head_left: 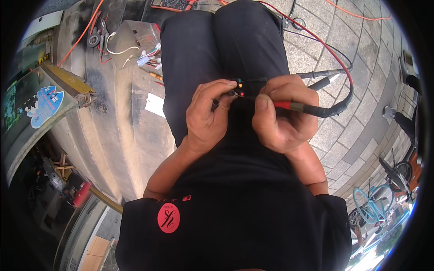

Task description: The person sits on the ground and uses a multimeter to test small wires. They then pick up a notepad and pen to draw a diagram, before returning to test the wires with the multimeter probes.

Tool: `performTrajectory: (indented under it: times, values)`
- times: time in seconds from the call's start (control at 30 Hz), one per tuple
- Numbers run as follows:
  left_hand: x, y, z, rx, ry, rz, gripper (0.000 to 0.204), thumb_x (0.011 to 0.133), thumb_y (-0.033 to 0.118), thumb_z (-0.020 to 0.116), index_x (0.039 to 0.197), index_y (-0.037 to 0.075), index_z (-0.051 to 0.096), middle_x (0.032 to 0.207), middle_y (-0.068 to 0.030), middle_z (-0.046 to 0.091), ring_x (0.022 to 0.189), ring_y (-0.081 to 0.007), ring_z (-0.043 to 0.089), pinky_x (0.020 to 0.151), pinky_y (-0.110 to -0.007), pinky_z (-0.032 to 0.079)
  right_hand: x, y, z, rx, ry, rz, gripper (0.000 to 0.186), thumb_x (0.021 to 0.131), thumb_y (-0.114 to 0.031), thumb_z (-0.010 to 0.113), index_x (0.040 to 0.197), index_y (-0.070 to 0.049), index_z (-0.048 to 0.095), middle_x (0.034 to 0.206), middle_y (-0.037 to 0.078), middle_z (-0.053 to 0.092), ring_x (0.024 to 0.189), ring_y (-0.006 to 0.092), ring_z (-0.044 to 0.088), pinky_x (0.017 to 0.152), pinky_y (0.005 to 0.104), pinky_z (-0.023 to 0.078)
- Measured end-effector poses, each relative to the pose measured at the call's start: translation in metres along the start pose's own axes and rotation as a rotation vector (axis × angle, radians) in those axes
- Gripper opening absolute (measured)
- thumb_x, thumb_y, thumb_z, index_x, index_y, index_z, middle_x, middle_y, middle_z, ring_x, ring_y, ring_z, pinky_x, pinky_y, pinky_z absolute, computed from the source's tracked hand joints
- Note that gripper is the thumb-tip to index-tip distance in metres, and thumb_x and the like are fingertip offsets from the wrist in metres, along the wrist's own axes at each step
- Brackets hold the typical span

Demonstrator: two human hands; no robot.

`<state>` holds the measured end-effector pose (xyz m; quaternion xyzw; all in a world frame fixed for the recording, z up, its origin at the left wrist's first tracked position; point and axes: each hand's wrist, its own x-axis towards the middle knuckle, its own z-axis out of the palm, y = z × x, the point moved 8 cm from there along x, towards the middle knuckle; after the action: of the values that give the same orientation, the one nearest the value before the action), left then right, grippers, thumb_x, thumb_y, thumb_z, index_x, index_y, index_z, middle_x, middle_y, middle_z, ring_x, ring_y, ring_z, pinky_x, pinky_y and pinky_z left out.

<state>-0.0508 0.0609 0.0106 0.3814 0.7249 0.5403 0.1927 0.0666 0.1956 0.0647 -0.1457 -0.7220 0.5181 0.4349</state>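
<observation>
Over my lap, my left hand [202, 108] pinches a small black part with teal, orange and red ends [240, 85] between thumb and fingertips. A short black tube end [215, 104] pokes out beside its curled fingers. My right hand [287, 113] is closed around a red test probe [289, 106], whose thin tip points left toward the coloured ends. A black probe [258, 79] shows above it, its body partly hidden behind the fingers. I cannot tell whether either tip touches the part. From the right hand a taped red lead [349, 83] loops up and away.
At the top lies a red-edged multimeter [174, 4]. Left of my knees are a clear plastic bag [129, 43] with wired connectors [151, 56], pliers [103, 34], a tape roll [93, 40] and a white card [155, 105]. A blue bicycle [373, 203] stands at right on paving.
</observation>
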Motion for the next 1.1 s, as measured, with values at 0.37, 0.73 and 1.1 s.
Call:
performTrajectory:
  times: [0.37, 0.73, 1.1]
  values:
    - [0.0016, -0.0004, 0.0006, 0.004, -0.003, 0.007, 0.028, 0.093, -0.01, 0.073, 0.119, 0.002, 0.07, 0.116, -0.0117, 0.075, 0.097, -0.0243, 0.071, 0.082, -0.032, 0.058, 0.0003, 0.0027, -0.0041, 0.02, 0.063, -0.014, 0.033, 0.079, 0.013, 0.074, 0.106, 0.004, 0.057, 0.085, 0.012, 0.065, 0.072, 0.0216, 0.064, 0.061, 0.0318, 0.052]
    - [-0.0003, 0.0011, 0.0016, 0.098, -0.06, 0.068, 0.026, 0.098, -0.008, 0.07, 0.122, 0.001, 0.066, 0.12, -0.0157, 0.073, 0.097, -0.0174, 0.073, 0.083, -0.027, 0.06, -0.0015, 0.0034, -0.0047, 0.052, 0.062, -0.006, 0.032, 0.08, 0.013, 0.073, 0.106, 0.004, 0.057, 0.084, 0.013, 0.063, 0.07, 0.0203, 0.062, 0.061, 0.0303, 0.051]
    - [0.002, 0.004, 0.0007, 0.111, -0.055, 0.08, 0.026, 0.097, -0.006, 0.072, 0.121, 0.002, 0.069, 0.118, -0.0148, 0.074, 0.1, -0.021, 0.072, 0.083, -0.029, 0.06, -0.0012, -0.0008, -0.0037, 0.006, 0.05, -0.023, 0.027, 0.087, 0.01, 0.068, 0.108, 0.002, 0.051, 0.085, 0.016, 0.063, 0.069, 0.018, 0.059, 0.062, 0.028, 0.05]
